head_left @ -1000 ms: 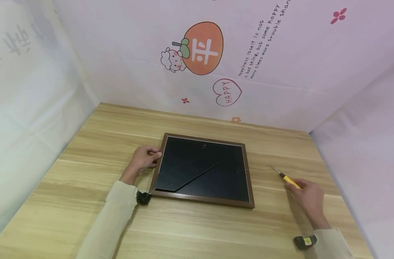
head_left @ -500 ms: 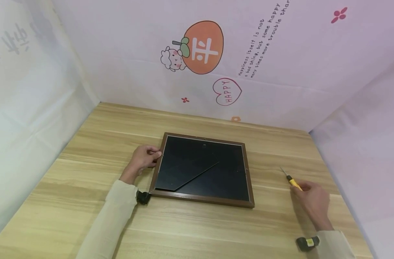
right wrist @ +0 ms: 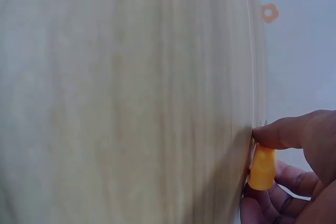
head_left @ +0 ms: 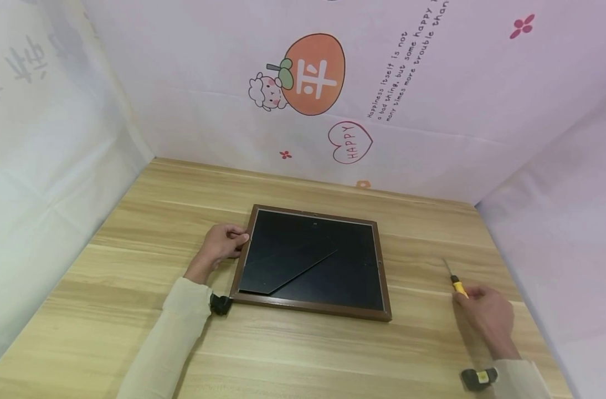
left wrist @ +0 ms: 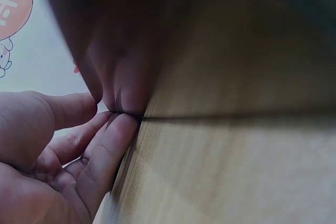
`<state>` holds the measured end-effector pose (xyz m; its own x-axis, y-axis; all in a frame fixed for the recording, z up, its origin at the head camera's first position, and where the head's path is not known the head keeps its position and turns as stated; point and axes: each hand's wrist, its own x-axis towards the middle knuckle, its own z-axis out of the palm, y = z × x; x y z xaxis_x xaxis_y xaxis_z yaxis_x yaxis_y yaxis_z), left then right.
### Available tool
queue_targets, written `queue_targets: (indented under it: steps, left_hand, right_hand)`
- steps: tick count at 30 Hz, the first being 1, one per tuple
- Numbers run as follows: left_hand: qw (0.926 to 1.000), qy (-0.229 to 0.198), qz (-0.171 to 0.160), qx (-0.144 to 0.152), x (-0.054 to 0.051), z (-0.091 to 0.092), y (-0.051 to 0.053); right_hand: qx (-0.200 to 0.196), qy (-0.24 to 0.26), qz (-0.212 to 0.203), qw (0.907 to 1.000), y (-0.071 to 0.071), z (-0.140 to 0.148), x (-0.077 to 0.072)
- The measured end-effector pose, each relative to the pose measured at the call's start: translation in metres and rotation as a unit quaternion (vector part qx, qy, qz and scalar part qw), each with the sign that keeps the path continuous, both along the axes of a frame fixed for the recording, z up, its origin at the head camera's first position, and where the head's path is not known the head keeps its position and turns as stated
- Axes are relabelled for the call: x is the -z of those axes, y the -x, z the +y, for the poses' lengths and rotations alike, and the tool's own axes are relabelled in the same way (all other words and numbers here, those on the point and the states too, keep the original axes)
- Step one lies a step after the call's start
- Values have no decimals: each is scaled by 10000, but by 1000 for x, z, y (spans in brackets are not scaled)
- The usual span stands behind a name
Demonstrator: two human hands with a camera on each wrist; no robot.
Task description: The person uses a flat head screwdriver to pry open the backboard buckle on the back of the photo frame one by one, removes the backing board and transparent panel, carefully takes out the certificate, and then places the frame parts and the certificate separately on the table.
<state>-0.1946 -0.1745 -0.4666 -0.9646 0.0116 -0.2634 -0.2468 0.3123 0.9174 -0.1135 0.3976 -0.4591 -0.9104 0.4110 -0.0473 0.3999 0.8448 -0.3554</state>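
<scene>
A picture frame (head_left: 308, 260) lies face down on the table, with its brown border, black backing and folded stand facing up. At its left edge my left hand (head_left: 220, 242) holds the border between thumb and fingers. In the left wrist view, the left hand (left wrist: 68, 150) has its thumb and fingertips against the frame's glossy dark side (left wrist: 100, 40). To the right of the frame and apart from it, my right hand (head_left: 488, 314) pinches a yellow-handled screwdriver (head_left: 458, 286), its thin tip pointing away from me. The right wrist view shows the yellow handle end (right wrist: 262, 169) between thumb and fingers.
The wooden table (head_left: 303, 354) meets a printed cloth wall (head_left: 208, 127) at the back, with plain cloth at both sides. Black cameras sit on the left wrist (head_left: 220, 304) and the right wrist (head_left: 479, 379).
My right hand has moved right and slightly towards me with the screwdriver, farther from the picture frame. The left hand and the frame have stayed where they were.
</scene>
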Motion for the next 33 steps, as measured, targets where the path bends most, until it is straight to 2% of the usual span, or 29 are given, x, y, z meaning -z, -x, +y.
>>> queue_targets:
  steps: [9, 33]
  left_hand:
    - [10000, -13, -63, -34, 1, 1, 1]
    - [10000, -57, -28, -52, 0, -1, -1]
  right_hand:
    - [37, 119, -183, 9998, -1, 3, 0]
    - [-187, 94, -90, 9997, -6, -3, -2]
